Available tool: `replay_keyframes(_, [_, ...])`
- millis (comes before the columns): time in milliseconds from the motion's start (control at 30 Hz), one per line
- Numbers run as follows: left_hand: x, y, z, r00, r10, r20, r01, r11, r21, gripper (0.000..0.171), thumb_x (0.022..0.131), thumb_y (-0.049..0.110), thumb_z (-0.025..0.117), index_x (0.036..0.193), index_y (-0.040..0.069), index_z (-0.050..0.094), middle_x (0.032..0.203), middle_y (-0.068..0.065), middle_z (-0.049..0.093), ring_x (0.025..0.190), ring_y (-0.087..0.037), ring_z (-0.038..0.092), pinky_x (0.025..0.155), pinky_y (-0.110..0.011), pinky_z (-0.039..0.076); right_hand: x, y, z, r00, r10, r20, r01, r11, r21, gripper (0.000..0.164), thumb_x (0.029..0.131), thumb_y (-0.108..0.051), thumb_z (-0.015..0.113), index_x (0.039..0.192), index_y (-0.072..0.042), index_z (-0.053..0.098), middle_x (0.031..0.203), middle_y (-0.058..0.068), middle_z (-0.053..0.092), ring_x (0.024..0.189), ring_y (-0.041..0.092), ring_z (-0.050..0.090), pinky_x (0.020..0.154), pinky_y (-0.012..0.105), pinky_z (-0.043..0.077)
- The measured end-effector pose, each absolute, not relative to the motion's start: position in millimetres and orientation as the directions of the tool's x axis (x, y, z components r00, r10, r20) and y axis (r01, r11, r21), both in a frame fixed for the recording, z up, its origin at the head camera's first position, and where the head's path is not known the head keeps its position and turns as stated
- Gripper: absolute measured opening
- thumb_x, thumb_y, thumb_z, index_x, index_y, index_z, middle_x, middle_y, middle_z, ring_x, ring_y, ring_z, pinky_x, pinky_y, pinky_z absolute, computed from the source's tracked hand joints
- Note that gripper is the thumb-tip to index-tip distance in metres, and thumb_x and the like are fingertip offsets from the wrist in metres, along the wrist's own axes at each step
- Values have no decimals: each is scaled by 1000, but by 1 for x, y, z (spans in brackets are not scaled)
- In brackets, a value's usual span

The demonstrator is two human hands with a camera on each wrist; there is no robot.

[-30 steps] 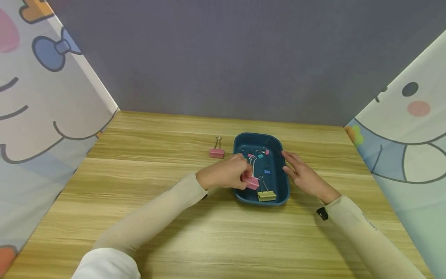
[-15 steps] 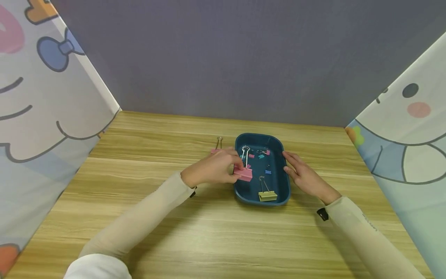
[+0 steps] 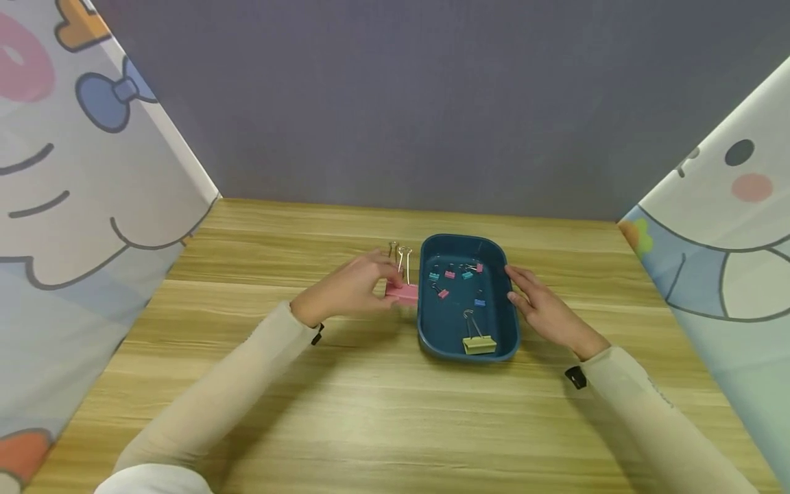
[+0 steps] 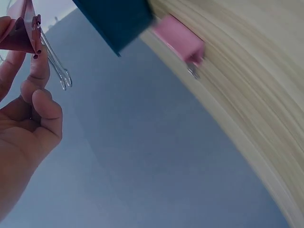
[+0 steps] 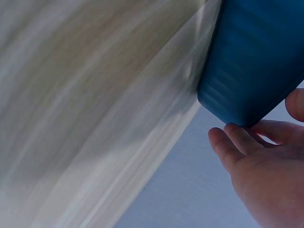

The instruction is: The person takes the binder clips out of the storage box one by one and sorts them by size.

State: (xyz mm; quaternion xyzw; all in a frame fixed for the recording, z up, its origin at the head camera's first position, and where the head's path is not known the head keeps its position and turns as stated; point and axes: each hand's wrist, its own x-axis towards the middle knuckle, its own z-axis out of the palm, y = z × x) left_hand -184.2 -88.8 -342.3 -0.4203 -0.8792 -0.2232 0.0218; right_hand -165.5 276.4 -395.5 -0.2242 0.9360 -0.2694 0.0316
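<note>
Between thumb and fingers, my left hand (image 3: 348, 288) pinches a large pink binder clip (image 3: 404, 295), held just left of the blue tray (image 3: 421, 322) with its wire handles up. In the left wrist view, the held pink clip (image 4: 21, 40) shows its hollow triangular end. A second large pink binder clip (image 4: 179, 39) sits on the table; the left hand mostly hides it in the head view. My right hand (image 3: 546, 312) rests its straight fingers along the tray's right rim. Inside the tray lie a large yellow binder clip (image 3: 479, 345) and several small pink, teal and blue clips.
The wooden table (image 3: 370, 418) reaches back to a plain grey panel (image 3: 395, 103). Panels with cartoon prints stand on the left (image 3: 74, 178) and right (image 3: 734, 226) sides.
My left hand has lifted the large pink binder clip out of the tray and carried it left past the rim. The right hand has kept its place at the tray.
</note>
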Motion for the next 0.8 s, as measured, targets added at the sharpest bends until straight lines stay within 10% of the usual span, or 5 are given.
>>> replay_keyframes(133, [-189,-103,-345,-675,704,223,726,579,371,16,79,19,74,93,11,72,90,5,62,88,-20,53,77,-31,46,-165,276,-394,-899,-434,62,-401,754,-520,54,103,-18,41,148,2,21,148,24,23,130,45,29,100,60,26])
replay_keyframes(367, [-202,-131,-349,-706,662,251,701,603,381,15,77,13,73,91,9,72,92,2,64,94,-19,55,98,-40,38,-165,276,-394,-900,-430,69,-400,752,-524,53,102,-17,43,147,3,23,148,24,24,131,46,29,100,60,26])
replay_keyframes(800, [-220,-157,-365,-753,624,210,647,644,409,13,77,12,74,89,8,72,88,2,64,91,-25,57,89,-39,42,-166,275,-393,-898,-434,69,-403,753,-521,54,102,-20,42,148,2,22,148,24,24,131,45,29,101,60,26])
